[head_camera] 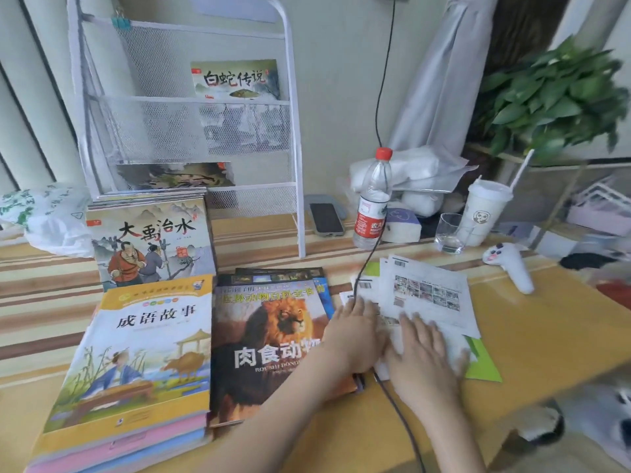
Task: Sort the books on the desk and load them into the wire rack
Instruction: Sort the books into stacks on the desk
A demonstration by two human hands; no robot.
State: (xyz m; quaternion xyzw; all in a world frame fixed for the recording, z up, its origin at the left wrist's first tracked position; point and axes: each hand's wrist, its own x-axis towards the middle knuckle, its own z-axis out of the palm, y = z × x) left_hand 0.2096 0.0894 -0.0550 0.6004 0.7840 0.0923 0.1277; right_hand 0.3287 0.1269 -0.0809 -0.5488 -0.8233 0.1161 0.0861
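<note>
Three book stacks lie on the desk: a yellow storybook stack at the front left, a lion-cover animal book stack beside it, and a picture-book stack behind. The white wire rack stands at the back; one book sits in its upper pocket and another in its lower one. A pile of loose printed papers lies right of the lion book. My left hand rests flat on the papers' left edge, and my right hand lies flat on the papers.
A water bottle, phone, glass, lidded cup with straw and white controller sit behind the papers. A black cable crosses the desk. A plastic bag lies far left; a plant stands at right.
</note>
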